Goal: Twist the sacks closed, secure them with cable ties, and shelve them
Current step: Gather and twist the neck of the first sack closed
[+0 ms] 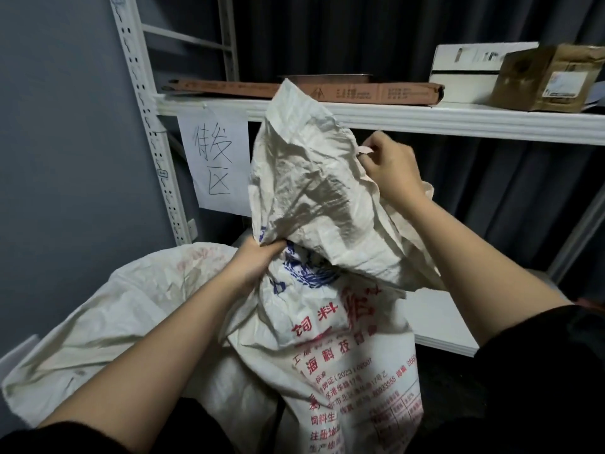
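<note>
A white woven sack [343, 348] with red and blue print stands in front of me, its loose top [311, 178] raised up to the shelf edge. My left hand [258, 257] grips the bunched fabric at the sack's neck. My right hand [389, 165] pinches the upper right edge of the sack's top, a pale strip showing between its fingers. A second white sack [108, 322] lies slumped to the left, behind my left forearm. I cannot make out a cable tie for certain.
A white metal rack holds an upper shelf [425, 121] with a flat brown carton [360, 91], a white box [465, 70] and a brown box [550, 80]. A handwritten paper sign [216, 165] hangs under it. The lower shelf board [442, 326] shows at right. Dark curtain behind.
</note>
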